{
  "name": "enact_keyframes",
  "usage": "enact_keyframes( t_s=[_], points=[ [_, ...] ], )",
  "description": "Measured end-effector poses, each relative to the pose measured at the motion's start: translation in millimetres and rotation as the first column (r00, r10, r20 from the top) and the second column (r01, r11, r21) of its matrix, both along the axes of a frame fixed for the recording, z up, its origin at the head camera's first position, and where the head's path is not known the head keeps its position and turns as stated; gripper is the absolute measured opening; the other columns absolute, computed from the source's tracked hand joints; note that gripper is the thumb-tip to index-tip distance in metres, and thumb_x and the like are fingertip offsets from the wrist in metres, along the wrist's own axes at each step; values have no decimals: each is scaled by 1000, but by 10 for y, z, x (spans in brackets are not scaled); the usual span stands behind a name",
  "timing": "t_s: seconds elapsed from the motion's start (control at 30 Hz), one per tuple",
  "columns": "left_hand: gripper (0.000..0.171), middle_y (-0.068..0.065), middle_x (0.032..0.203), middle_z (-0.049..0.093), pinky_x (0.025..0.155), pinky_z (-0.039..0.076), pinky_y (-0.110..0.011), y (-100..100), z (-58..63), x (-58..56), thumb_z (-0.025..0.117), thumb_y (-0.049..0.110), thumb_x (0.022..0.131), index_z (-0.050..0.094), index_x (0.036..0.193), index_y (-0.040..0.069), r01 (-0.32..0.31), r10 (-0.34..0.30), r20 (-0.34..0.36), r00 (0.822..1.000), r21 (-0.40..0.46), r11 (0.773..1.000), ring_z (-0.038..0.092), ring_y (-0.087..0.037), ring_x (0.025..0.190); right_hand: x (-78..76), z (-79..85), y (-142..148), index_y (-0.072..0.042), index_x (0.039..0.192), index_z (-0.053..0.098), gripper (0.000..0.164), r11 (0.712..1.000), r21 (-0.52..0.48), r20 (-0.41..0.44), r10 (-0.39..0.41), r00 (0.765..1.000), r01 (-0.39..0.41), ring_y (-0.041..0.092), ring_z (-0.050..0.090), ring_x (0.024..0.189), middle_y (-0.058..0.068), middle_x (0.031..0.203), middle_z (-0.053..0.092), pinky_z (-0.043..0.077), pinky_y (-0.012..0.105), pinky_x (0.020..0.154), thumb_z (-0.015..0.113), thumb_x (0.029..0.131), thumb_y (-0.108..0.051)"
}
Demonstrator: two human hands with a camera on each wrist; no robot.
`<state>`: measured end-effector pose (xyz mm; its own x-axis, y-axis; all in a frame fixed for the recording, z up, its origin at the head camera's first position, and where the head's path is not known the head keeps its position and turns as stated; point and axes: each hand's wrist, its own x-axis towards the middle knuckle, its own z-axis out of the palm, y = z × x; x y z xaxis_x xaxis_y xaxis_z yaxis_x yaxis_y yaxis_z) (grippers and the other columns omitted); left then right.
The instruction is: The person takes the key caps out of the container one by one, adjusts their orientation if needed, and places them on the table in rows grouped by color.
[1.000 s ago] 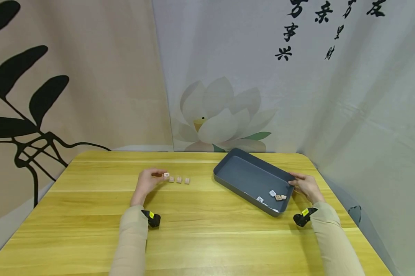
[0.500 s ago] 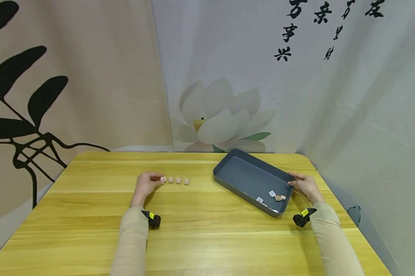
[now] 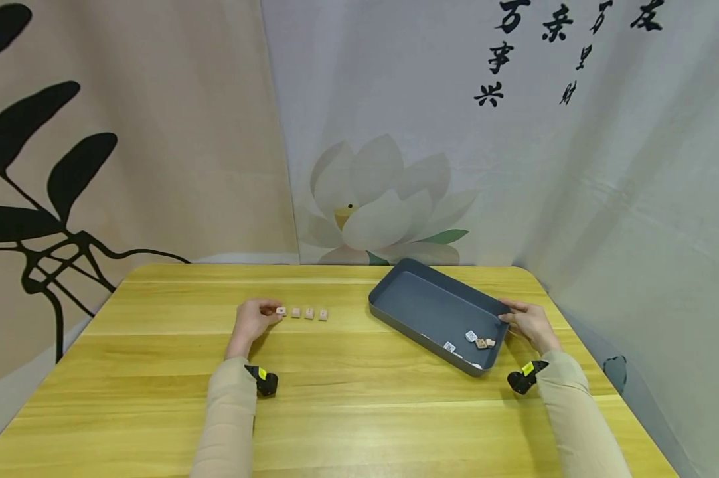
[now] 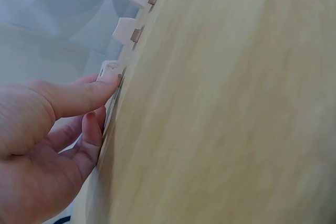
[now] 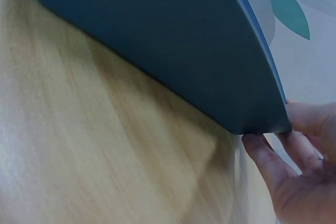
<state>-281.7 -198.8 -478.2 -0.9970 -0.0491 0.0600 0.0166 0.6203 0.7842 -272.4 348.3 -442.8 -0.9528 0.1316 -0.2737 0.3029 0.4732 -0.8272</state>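
My left hand (image 3: 254,320) pinches a small pale block (image 3: 281,311) with a dark mark on its face, at the left end of a short row. Three similar pinkish blocks (image 3: 309,313) stand to its right, spaced apart. Seen from the left wrist, the thumb (image 4: 86,97) lies along the near side of the held block, close against the tabletop; nearby blocks (image 4: 126,30) show a brown bit at the base. At the right, my right hand (image 3: 534,325) grips the end of a dark grey tray (image 3: 431,299), fingers at its rim and wall.
Several small pale and tan blocks (image 3: 481,343) lie loose in the tray's near right corner. Both rest on a yellow wooden table (image 3: 335,411). Behind it hangs a printed curtain (image 3: 383,199) with a lotus and black characters.
My left hand has come down and slightly left, bringing its block level with the row's left end. The right hand and tray have stayed put.
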Motion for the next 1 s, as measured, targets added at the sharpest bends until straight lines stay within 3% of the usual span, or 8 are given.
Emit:
enact_keyframes(
  t_s=[0.13,0.3,0.4,0.5,0.73,0.9,1.0],
  points=[
    [33,-24,103,67,70,48,-25,2,11,10,71,2,82,66,114,-5,-6,5,27,1000,14,1000,61,-30,92,0,-2,0,-3,146,35,55,1000,2,1,1,1000,-1,37,38,135,28,152,25,42,43,105,53,94,-7],
    [39,-24,118,63,83,52,-38,22,68,2,69,4,84,62,122,-3,3,-4,27,1000,23,1000,60,-35,104,3,3,-6,-3,146,34,55,1000,10,-2,2,1000,-2,39,37,136,29,152,23,41,46,106,53,94,-7],
    [39,-24,126,59,93,50,-46,70,120,-16,66,6,87,59,125,-2,20,-19,-21,1000,44,999,56,-37,113,8,13,-6,-3,146,34,55,1000,12,-3,8,1000,-8,39,37,136,30,152,23,40,46,106,52,95,-7],
    [37,-23,126,59,92,49,-47,177,167,-38,64,7,89,60,125,-2,41,-33,-108,994,66,997,54,-36,114,11,22,-4,-4,147,33,55,1000,9,-5,9,1000,-9,39,37,136,29,152,23,41,46,106,52,95,-7],
    [27,-16,110,67,80,50,-39,681,228,-94,67,10,88,67,115,2,91,-68,-277,958,72,993,60,-29,102,15,22,-8,-4,147,33,55,1000,14,-3,9,1000,-9,39,38,135,30,152,22,40,46,106,52,95,-7],
    [25,-12,101,70,78,53,-43,1168,196,-129,68,11,88,69,111,3,179,-154,-363,919,36,983,63,-26,95,13,14,-8,-4,146,34,54,1000,18,-2,11,1000,-11,37,42,133,30,152,22,42,45,105,52,95,-8],
    [24,-11,99,71,78,53,-44,1476,181,-119,67,12,88,69,110,2,256,-228,-380,896,25,966,65,-25,91,9,6,-2,-5,146,35,54,1000,29,-3,10,1000,-10,32,49,127,30,151,23,44,42,103,53,95,-8]
  ],
)
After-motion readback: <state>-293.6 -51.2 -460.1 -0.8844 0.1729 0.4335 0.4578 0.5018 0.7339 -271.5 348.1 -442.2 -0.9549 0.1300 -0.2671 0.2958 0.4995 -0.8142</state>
